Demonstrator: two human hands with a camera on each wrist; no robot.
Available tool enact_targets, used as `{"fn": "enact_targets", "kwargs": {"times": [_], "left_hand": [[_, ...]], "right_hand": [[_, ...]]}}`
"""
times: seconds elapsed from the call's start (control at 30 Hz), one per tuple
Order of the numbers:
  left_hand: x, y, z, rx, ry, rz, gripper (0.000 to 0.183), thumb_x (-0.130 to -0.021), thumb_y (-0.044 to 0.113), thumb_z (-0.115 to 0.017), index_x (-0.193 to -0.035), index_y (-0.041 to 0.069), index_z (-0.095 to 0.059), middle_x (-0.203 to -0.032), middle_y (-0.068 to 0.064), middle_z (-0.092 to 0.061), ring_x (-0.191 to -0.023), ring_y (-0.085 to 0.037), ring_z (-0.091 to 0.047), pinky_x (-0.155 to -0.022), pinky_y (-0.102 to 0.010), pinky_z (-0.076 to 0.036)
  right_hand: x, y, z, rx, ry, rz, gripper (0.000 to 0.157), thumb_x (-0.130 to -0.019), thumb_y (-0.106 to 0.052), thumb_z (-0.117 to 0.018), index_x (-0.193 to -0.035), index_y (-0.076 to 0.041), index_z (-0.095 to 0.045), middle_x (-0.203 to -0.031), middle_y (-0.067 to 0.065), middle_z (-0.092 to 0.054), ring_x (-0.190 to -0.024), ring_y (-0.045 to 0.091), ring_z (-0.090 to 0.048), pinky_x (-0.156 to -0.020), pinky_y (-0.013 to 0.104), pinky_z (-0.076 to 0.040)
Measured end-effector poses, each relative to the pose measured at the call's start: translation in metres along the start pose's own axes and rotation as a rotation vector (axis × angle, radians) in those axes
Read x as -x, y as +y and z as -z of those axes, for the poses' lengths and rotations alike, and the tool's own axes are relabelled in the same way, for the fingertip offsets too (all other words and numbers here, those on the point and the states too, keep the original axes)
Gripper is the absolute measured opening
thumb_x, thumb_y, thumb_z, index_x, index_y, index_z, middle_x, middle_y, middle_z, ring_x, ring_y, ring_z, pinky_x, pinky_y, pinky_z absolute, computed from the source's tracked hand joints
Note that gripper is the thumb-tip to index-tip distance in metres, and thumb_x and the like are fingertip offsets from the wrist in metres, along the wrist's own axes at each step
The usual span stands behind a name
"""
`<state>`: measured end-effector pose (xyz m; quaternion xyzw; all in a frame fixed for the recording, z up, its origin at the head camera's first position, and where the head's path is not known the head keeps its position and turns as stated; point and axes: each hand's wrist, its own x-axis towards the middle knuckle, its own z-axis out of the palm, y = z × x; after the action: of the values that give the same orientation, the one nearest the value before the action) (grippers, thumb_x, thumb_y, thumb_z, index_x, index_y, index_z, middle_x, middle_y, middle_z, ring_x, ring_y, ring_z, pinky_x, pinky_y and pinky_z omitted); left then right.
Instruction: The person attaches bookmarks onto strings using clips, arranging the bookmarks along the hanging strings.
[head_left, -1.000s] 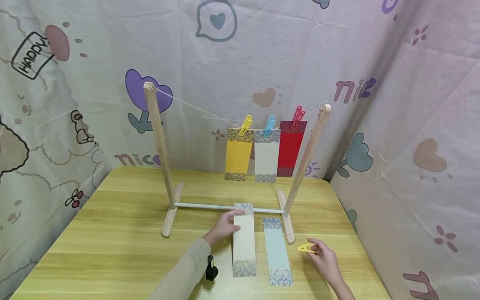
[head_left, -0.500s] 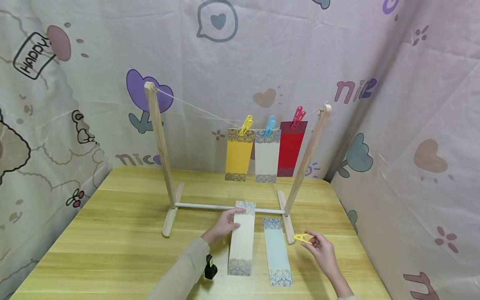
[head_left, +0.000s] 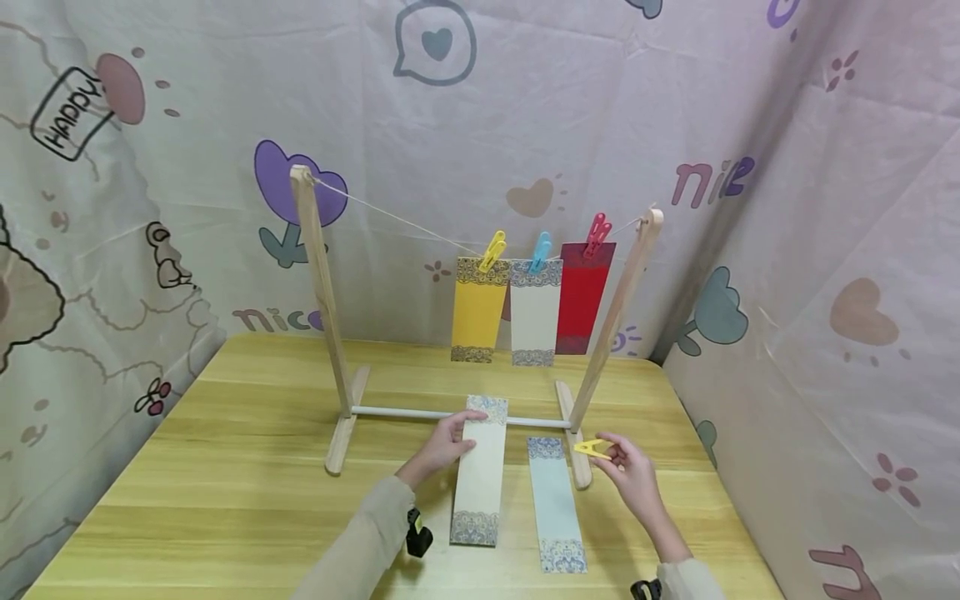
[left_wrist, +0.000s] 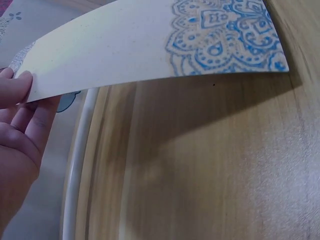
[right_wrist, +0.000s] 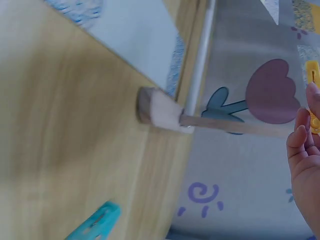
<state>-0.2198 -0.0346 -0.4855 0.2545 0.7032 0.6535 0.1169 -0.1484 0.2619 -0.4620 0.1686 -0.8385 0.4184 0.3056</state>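
Item 1. Long rectangular cream paper card (head_left: 483, 471), blue lace-pattern ends: above the wood-grain table (head_left: 225, 467), between its near and far edges, raised clear at the near end in the left wrist view. Left hand (head_left: 442, 446) pinches it by the left long edge near the far end, thumb on the upper face.

Item 2. Small yellow plastic clip (head_left: 591, 449): pinched between thumb and fingers of the right hand (head_left: 630, 472), toward the table's right edge, narrow end pointing left.

Principal relation: the card's long axis runs from near edge to far edge, slightly slanted, its far end directed at the thin pale cord (head_left: 397, 215), higher and farther off. The left hand, already on the card, is nearer the cord's bare left stretch; the clip is well apart to the right.

Item 3. Pale blue rectangular paper card (head_left: 555, 504), patterned ends: flat on the tabletop, between items 1 and 2.

Item 4. Turquoise plastic clip (right_wrist: 97, 222): on the tabletop, right wrist view, partly cut off.
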Motion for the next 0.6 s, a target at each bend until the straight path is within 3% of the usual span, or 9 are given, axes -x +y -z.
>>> {"fn": "enact_targets", "kwargs": {"times": [0.13,0.3,0.6], "left_hand": [[0.001,0.002,0.003,0.002,0.006,-0.004,0.043,-0.080,-0.017,-0.046,-0.122,-0.010,-0.044,-0.131,-0.028,-0.036,-0.042,-0.003,-0.032,-0.040,-0.014,-0.033],[0.001,0.000,0.006,0.016,0.026,-0.003,0.044,-0.080,-0.018,-0.046,-0.122,-0.008,-0.045,-0.132,-0.028,-0.036,-0.042,-0.004,-0.033,-0.040,-0.017,-0.034],[-0.006,-0.022,0.013,0.014,0.063,-0.012,0.047,-0.080,-0.017,-0.046,-0.125,-0.002,-0.046,-0.128,-0.025,-0.041,-0.056,-0.009,-0.050,-0.048,-0.020,-0.045]], "right_hand": [[-0.012,-0.018,-0.002,-0.015,-0.010,0.035,0.037,-0.057,0.021,-0.070,-0.092,0.013,-0.059,-0.065,0.012,-0.056,-0.053,0.020,-0.051,-0.047,0.020,-0.044],[-0.023,-0.026,-0.006,-0.025,-0.035,0.029,0.036,-0.060,0.021,-0.069,-0.094,0.014,-0.058,-0.067,0.013,-0.055,-0.055,0.022,-0.051,-0.050,0.021,-0.045],[-0.041,-0.037,-0.007,-0.029,-0.054,0.055,0.037,-0.062,0.024,-0.065,-0.097,0.015,-0.057,-0.070,0.017,-0.058,-0.059,0.027,-0.055,-0.051,0.029,-0.049]]}}
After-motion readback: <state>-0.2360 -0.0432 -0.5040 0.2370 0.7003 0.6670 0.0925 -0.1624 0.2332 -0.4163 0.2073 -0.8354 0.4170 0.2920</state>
